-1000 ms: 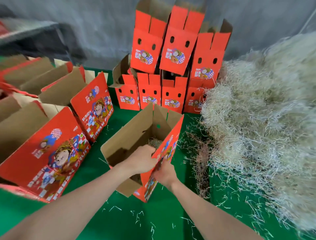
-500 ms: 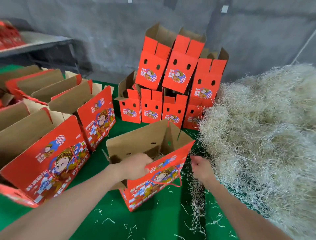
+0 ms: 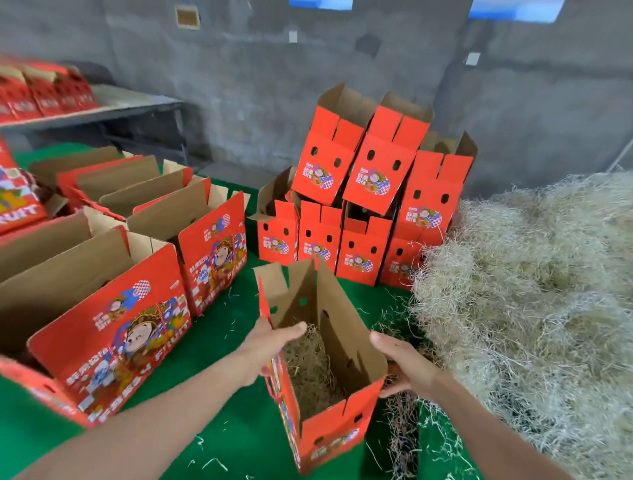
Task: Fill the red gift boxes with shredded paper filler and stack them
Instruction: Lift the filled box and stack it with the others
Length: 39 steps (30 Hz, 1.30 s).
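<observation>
Turned end-on now, the open red cardboard gift box (image 3: pixel 329 421) is just left of the big pale shredded-paper pile (image 3: pixel 531 308), with some filler inside. Both the left hand (image 3: pixel 274 346) and the right hand (image 3: pixel 404 359) grip a side wall, likely to lift it onto the stack of red boxes (image 3: pixel 363 219) at the pile's far left.

A grey concrete wall (image 3: pixel 260 68) backs green floor matting (image 3: pixel 239 438); against it stands a metal table (image 3: pixel 130 102), with blue-lit windows (image 3: pixel 320 3) high up.
</observation>
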Motion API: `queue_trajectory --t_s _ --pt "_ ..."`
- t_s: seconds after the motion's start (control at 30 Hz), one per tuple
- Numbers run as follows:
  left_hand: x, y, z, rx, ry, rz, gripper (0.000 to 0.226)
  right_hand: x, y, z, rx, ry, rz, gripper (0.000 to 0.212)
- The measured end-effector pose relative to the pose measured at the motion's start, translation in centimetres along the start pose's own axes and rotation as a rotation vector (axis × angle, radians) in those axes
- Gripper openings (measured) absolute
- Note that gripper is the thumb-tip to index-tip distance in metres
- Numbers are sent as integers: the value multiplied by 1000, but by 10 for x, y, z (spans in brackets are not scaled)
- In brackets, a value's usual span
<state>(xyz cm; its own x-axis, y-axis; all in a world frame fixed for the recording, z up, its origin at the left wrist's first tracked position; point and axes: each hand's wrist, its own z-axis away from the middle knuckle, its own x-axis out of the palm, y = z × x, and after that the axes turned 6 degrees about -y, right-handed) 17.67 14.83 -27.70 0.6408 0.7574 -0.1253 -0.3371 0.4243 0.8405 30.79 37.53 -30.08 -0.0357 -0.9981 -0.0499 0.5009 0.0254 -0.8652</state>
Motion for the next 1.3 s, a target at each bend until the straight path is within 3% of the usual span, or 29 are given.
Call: queue_trajectory --t_s 0.03,0.1,0.17,0.23,0.33,0.47,0.53,0.63,0.77,0.83,0.97,1.07,1.2,1.23,1.3 --pt "9 -8 3 -54 -94 -4 90 4 -2 0 11 -27 34 89" --pt "18 -14 1 -43 -114 -38 84 11 -10 -4 29 -14 130 74" --pt "14 -1 -8 51 -8 -36 77 18 -21 -11 16 42 158 69" --pt "1 18 -16 155 116 -30 67 24 -36 -20 -30 107 34 70" --pt "-10 30 -23 176 195 -83 46 36 -48 -33 -36 196 -29 55" --pt "-10 14 -24 141 234 -308 59 57 -47 -47 124 214 132 21" --pt "-15 11 -23 77 212 -341 52 62 -48 -53 155 255 198 22" --pt "-16 17 -18 11 227 -613 26 64 -48 -60 178 314 282 34" --pt "-8 20 -9 2 234 -715 23 73 -45 -60 146 306 -85 42" --pt "-5 11 -6 34 274 -711 21 78 -41 -58 96 345 -116 43" --pt "-10 -1 3 160 371 -648 18 76 -53 -41 -8 331 -13 49" --pt "-15 3 14 283 393 -588 15 72 -72 -27 -112 251 -71 58" --pt "-22 17 27 449 335 -534 16 71 -83 -24 -210 403 -58 55" --pt "-27 27 30 506 334 -543 20 71 -90 -24 -223 438 -63 51" --pt "-45 51 34 607 311 -507 50 69 -110 -24 -256 482 -110 49"
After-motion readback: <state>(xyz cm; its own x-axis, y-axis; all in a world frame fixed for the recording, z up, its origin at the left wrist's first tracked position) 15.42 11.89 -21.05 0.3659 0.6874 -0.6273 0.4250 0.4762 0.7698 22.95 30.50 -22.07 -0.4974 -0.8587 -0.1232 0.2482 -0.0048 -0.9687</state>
